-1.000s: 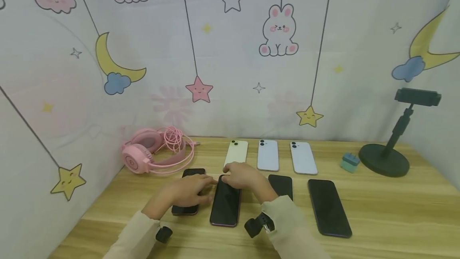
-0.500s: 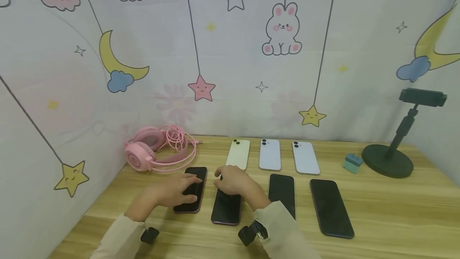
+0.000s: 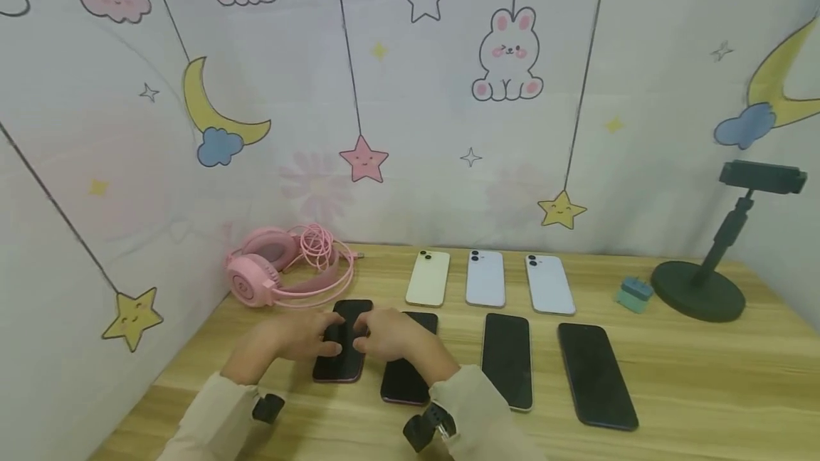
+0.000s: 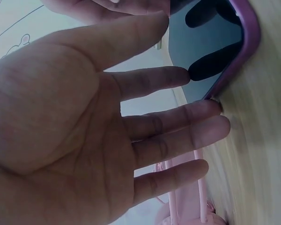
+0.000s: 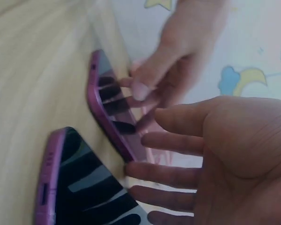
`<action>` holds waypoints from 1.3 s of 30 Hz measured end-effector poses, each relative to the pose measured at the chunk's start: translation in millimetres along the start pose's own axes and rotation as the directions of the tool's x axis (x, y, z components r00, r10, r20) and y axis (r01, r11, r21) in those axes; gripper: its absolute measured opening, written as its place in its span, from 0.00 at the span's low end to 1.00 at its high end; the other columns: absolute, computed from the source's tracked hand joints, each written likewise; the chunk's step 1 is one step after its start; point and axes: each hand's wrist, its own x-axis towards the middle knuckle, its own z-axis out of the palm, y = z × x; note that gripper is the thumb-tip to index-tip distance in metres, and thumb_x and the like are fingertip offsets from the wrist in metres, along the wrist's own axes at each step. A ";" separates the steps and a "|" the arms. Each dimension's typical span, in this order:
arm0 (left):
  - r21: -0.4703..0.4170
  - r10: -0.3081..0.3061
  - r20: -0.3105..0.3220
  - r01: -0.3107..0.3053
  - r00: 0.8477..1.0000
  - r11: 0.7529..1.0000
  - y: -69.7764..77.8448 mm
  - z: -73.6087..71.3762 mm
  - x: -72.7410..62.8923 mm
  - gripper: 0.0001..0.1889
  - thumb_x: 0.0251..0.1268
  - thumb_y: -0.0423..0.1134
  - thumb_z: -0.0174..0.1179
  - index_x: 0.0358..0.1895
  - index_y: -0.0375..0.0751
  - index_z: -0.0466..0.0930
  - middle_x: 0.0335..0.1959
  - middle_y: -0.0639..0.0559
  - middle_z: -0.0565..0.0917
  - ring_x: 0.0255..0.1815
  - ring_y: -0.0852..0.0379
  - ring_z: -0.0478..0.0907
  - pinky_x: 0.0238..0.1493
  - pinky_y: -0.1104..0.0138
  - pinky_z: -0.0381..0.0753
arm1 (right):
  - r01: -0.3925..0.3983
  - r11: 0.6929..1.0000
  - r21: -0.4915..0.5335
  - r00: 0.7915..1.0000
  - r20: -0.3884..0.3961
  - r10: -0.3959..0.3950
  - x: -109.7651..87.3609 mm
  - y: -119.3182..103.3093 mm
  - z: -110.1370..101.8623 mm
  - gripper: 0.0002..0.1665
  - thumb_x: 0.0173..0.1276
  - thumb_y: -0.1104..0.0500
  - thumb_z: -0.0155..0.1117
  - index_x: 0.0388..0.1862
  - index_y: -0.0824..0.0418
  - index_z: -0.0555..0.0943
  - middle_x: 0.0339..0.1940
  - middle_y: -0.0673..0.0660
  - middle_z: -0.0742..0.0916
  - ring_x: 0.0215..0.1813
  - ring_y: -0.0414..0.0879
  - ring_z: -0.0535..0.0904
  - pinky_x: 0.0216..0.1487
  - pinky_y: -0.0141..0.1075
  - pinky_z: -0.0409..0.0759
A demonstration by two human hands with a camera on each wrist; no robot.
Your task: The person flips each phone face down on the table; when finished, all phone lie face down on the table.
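Note:
A black-screened phone [image 3: 346,358] with a purple rim lies face up at the left end of the front row. At its left side is my left hand [image 3: 295,336], fingers extended towards the phone's edge in the left wrist view; I cannot tell how firmly they touch. My right hand [image 3: 393,336] hangs between this phone and a second dark phone [image 3: 403,379], partly covering the second one. Its fingers [image 5: 166,174] look straight in the right wrist view, with nothing held. The thumb and forefinger of each hand point towards the left phone from opposite sides.
Further right lie two more dark phones [image 3: 507,361]. Behind stand out a cream phone [image 3: 428,279] and two pale phones [image 3: 485,279], lying back up. Pink headphones [image 3: 256,276] sit at back left. A blue-green charger plug [image 3: 635,294] and a black stand [image 3: 698,290] occupy the right rear.
My left hand first drew back left from beside the second phone to the left phone. My right hand moved left from the second phone's top to the left phone's right side.

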 end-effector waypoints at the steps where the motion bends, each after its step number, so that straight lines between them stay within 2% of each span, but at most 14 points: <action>1: -0.004 0.008 -0.003 -0.008 1.000 1.000 0.2 0.5 0.8 0.29 0.69 0.45 0.63 0.65 0.29 0.72 0.60 0.33 0.78 0.63 0.37 0.75 0.63 0.43 0.70 | -0.001 1.000 -0.008 1.000 -0.003 0.001 -0.9 -1.0 1.2 0.18 0.73 0.53 0.63 0.58 0.57 0.83 0.51 0.52 0.87 0.55 0.47 0.82 0.54 0.41 0.79; 4: -0.011 0.020 -0.015 -0.021 1.000 1.000 2.7 0.3 1.7 0.29 0.69 0.45 0.64 0.65 0.29 0.73 0.60 0.33 0.78 0.62 0.35 0.75 0.62 0.42 0.70 | -0.013 0.999 -0.033 0.999 -0.036 0.011 -2.9 -4.2 3.5 0.19 0.72 0.53 0.64 0.58 0.57 0.82 0.52 0.53 0.87 0.56 0.48 0.82 0.55 0.42 0.79; 8: -0.012 0.011 -0.007 -0.011 1.000 1.000 6.2 0.0 -0.2 0.29 0.69 0.47 0.64 0.65 0.32 0.72 0.59 0.33 0.79 0.61 0.36 0.76 0.60 0.42 0.71 | -0.031 0.998 0.053 0.997 -0.070 0.035 -3.8 -9.9 8.1 0.20 0.72 0.56 0.63 0.60 0.60 0.80 0.55 0.57 0.86 0.54 0.49 0.82 0.54 0.43 0.79; 9: -0.012 0.012 -0.003 -0.012 1.000 1.000 7.0 0.0 -0.7 0.29 0.69 0.47 0.64 0.66 0.32 0.72 0.59 0.33 0.79 0.61 0.36 0.76 0.60 0.42 0.71 | -0.039 0.995 0.087 0.996 -0.080 0.046 -3.7 -11.0 9.6 0.19 0.73 0.58 0.62 0.60 0.61 0.80 0.55 0.57 0.86 0.50 0.48 0.82 0.52 0.42 0.79; 11: -0.007 0.016 0.000 -0.016 1.000 1.000 8.2 -0.8 -1.7 0.30 0.69 0.48 0.64 0.67 0.33 0.71 0.59 0.33 0.78 0.61 0.36 0.76 0.61 0.42 0.71 | -0.053 0.984 0.168 0.993 -0.097 0.070 -2.6 -12.9 11.9 0.19 0.73 0.60 0.61 0.61 0.63 0.79 0.48 0.57 0.86 0.36 0.45 0.81 0.41 0.38 0.79; 13: 0.003 0.019 -0.001 -0.019 1.000 1.000 9.6 -1.6 -2.6 0.32 0.69 0.49 0.64 0.68 0.31 0.70 0.60 0.32 0.78 0.61 0.36 0.76 0.61 0.43 0.72 | -0.063 0.970 0.236 0.989 -0.115 0.093 -1.4 -13.6 13.0 0.19 0.74 0.61 0.59 0.61 0.63 0.79 0.47 0.58 0.86 0.26 0.43 0.76 0.33 0.36 0.74; 16: 0.003 0.030 0.000 -0.030 1.000 1.000 10.2 -2.1 -2.8 0.33 0.69 0.49 0.63 0.69 0.30 0.69 0.55 0.34 0.81 0.58 0.38 0.78 0.59 0.44 0.73 | -0.088 0.928 0.361 0.983 -0.120 0.140 0.5 -12.3 13.5 0.18 0.75 0.62 0.58 0.61 0.63 0.77 0.28 0.54 0.81 0.16 0.41 0.63 0.23 0.33 0.65; 18: -0.002 0.049 -0.001 -0.049 0.999 0.999 9.9 -2.4 -2.9 0.33 0.69 0.49 0.63 0.68 0.30 0.69 0.51 0.36 0.81 0.54 0.41 0.79 0.57 0.45 0.75 | -0.099 0.901 0.422 0.976 -0.134 0.170 1.9 -10.9 13.9 0.17 0.74 0.62 0.58 0.60 0.62 0.78 0.26 0.53 0.80 0.17 0.41 0.65 0.23 0.33 0.65; 20: -0.027 0.071 -0.002 -0.071 0.997 0.997 9.1 -2.6 -3.2 0.32 0.70 0.48 0.63 0.68 0.29 0.68 0.51 0.36 0.81 0.54 0.42 0.79 0.57 0.46 0.75 | -0.108 0.875 0.472 0.970 -0.143 0.197 3.4 -9.3 14.9 0.16 0.74 0.63 0.58 0.58 0.62 0.78 0.21 0.51 0.75 0.18 0.41 0.66 0.22 0.32 0.65; 22: -0.057 0.086 -0.005 -0.086 0.996 0.995 8.6 -2.1 -3.5 0.32 0.70 0.48 0.62 0.68 0.28 0.67 0.53 0.34 0.79 0.55 0.42 0.78 0.58 0.46 0.74 | -0.110 0.857 0.503 0.965 -0.153 0.214 4.1 -8.0 15.5 0.14 0.73 0.64 0.59 0.56 0.62 0.79 0.25 0.52 0.76 0.21 0.42 0.69 0.24 0.32 0.66; 25: -0.094 0.093 -0.008 -0.093 0.996 0.991 8.0 -1.0 -3.8 0.33 0.71 0.47 0.61 0.70 0.27 0.65 0.62 0.30 0.74 0.62 0.37 0.74 0.61 0.44 0.71 | -0.114 0.844 0.524 0.961 -0.156 0.227 4.3 -6.7 14.8 0.11 0.73 0.65 0.59 0.52 0.61 0.79 0.31 0.53 0.79 0.25 0.44 0.71 0.26 0.34 0.68; 27: -0.107 0.088 -0.007 -0.089 0.996 0.990 7.7 -0.2 -3.6 0.34 0.72 0.47 0.61 0.71 0.27 0.64 0.63 0.29 0.73 0.63 0.37 0.73 0.62 0.45 0.71 | -0.116 0.838 0.533 0.961 -0.152 0.229 3.5 -6.2 12.9 0.11 0.72 0.65 0.59 0.51 0.60 0.80 0.32 0.54 0.79 0.26 0.45 0.72 0.26 0.34 0.69; 34: -0.086 0.095 -0.014 -0.096 0.995 0.992 7.9 -1.0 -2.8 0.34 0.71 0.48 0.62 0.71 0.30 0.64 0.60 0.31 0.75 0.59 0.40 0.76 0.59 0.44 0.73 | -0.114 0.817 0.566 0.964 -0.136 0.229 -0.7 -6.3 4.1 0.13 0.73 0.66 0.57 0.55 0.61 0.78 0.30 0.53 0.77 0.23 0.43 0.67 0.24 0.32 0.65; 39: -0.109 0.110 -0.017 -0.111 0.994 0.988 7.6 -2.0 -4.6 0.34 0.71 0.47 0.61 0.71 0.28 0.64 0.61 0.31 0.75 0.60 0.39 0.75 0.60 0.44 0.72 | -0.115 0.803 0.585 0.964 -0.131 0.233 -1.6 -8.0 1.4 0.15 0.72 0.67 0.57 0.56 0.60 0.77 0.28 0.53 0.75 0.21 0.41 0.65 0.22 0.32 0.62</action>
